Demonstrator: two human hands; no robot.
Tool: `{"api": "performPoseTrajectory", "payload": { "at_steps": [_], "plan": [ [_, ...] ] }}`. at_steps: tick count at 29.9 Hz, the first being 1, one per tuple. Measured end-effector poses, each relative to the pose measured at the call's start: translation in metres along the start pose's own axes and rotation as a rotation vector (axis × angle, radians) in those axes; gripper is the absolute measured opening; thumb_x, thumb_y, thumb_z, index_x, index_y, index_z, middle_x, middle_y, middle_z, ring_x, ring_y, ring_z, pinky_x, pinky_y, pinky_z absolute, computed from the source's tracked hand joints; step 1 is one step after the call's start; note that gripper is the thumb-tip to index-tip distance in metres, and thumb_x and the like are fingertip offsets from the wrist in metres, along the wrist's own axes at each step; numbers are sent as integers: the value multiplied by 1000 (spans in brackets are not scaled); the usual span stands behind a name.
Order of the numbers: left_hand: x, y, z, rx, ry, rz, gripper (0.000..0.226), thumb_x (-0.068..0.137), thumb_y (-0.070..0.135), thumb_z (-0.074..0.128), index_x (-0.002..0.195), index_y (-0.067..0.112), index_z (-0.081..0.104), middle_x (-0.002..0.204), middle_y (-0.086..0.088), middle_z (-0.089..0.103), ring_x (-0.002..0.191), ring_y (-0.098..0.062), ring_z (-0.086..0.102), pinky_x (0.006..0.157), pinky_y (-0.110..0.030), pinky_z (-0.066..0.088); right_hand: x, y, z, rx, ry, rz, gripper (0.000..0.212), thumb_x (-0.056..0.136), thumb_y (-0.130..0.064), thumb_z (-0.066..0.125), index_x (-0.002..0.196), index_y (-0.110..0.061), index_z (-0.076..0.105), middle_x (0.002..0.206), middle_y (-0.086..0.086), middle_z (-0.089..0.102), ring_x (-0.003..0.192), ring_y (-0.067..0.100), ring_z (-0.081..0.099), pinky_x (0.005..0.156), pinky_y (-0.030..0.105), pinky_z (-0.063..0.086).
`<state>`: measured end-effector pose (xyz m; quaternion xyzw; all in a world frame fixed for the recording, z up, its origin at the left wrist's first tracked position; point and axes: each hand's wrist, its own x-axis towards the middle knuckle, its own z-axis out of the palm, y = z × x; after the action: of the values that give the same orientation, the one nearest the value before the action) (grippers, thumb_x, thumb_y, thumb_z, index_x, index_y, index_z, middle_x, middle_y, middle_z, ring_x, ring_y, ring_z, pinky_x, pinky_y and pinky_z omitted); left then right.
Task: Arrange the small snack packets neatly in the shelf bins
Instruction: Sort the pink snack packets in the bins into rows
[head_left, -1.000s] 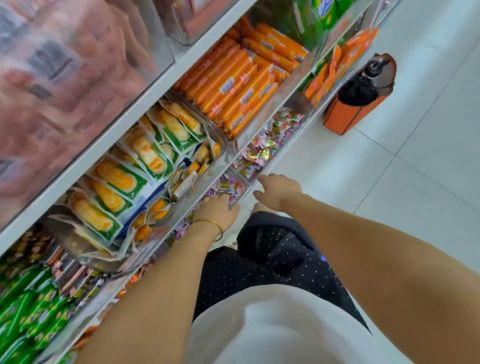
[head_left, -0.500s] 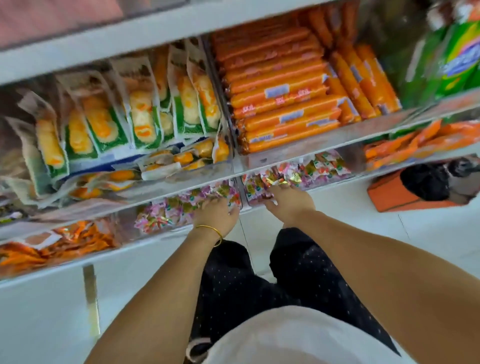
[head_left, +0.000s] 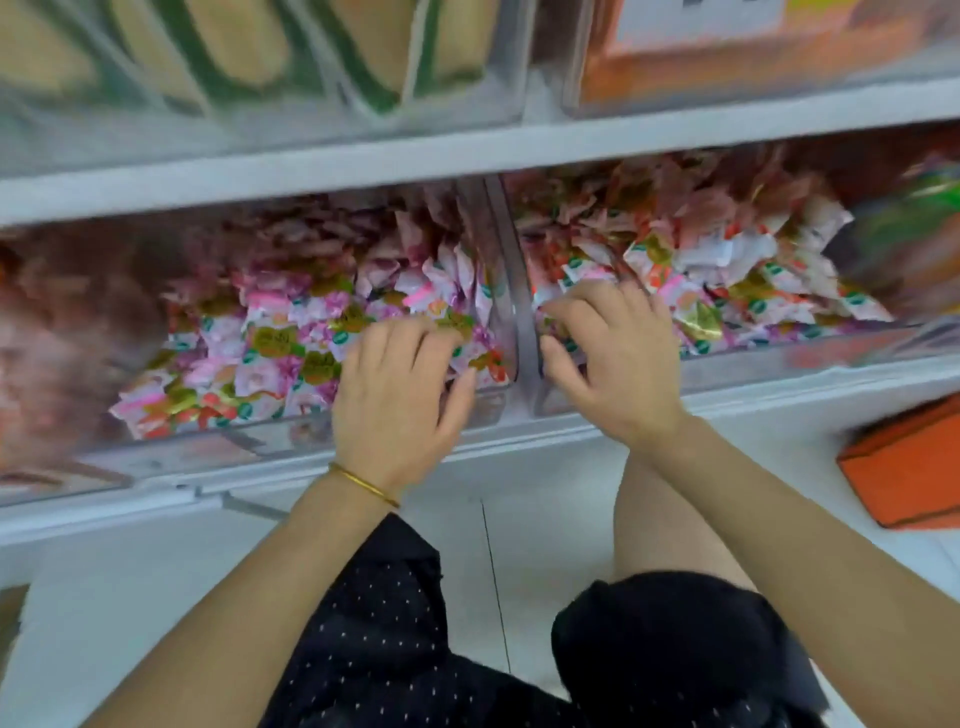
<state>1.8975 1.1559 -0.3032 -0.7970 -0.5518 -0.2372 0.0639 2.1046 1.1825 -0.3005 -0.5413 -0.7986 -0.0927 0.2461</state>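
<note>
The right hand (head_left: 608, 358) curls thumb and forefinger round a few small pink, white and gold foil snack packets (head_left: 701, 317) in the near left corner of the right clear plastic shelf bin (head_left: 789, 364). The left hand (head_left: 400, 384) lies with bent fingers on the heap in the left clear plastic shelf bin (head_left: 208, 441); whether it grips any I cannot tell. Both heaps lie jumbled, so the tidying looks barely begun. Two bins, two hands; the packets are too many to count.
</note>
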Motion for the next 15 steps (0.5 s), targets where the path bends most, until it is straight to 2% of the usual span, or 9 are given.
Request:
{"api": "performPoseTrajectory", "payload": {
  "at_steps": [2,7,10,13,15],
  "plan": [
    [-5,1,2,19,85,20,26,90,29,48,98,9,62,97,-10,57,92,-28,50,79,-36,38,-8,1,0,-10,34,-35,30,88,-34,47,92,-12,66,94,9,63,83,32,56,76,40,39],
    [-27,3,-21,-31,67,-26,30,90,27,42,100,6,61,98,-14,55,93,-33,49,79,-38,35,-23,-18,-21,111,2,24,31,86,-33,46,95,-8,63,96,15,60,92,36,56,78,44,43],
    [-46,-7,-38,34,103,-88,34,90,31,37,99,8,60,98,-11,55,93,-31,48,78,-36,34,-33,-45,-25,136,77,-50,28,83,-29,50,96,-8,63,92,13,60,88,35,56,74,43,44],
    [-56,-20,-49,104,59,-158,36,89,34,37,97,8,60,96,-12,55,92,-32,48,78,-41,36,-25,-75,-23,174,-4,-166,28,82,-27,47,92,-7,64,88,12,61,84,35,58,69,44,48],
    [-60,-29,-50,150,-6,-218,29,91,33,45,100,12,62,99,-11,56,95,-33,48,80,-43,37,-17,-89,-17,160,-44,-223,28,81,-27,46,85,-5,64,84,13,61,81,36,59,65,44,50]
  ]
}}
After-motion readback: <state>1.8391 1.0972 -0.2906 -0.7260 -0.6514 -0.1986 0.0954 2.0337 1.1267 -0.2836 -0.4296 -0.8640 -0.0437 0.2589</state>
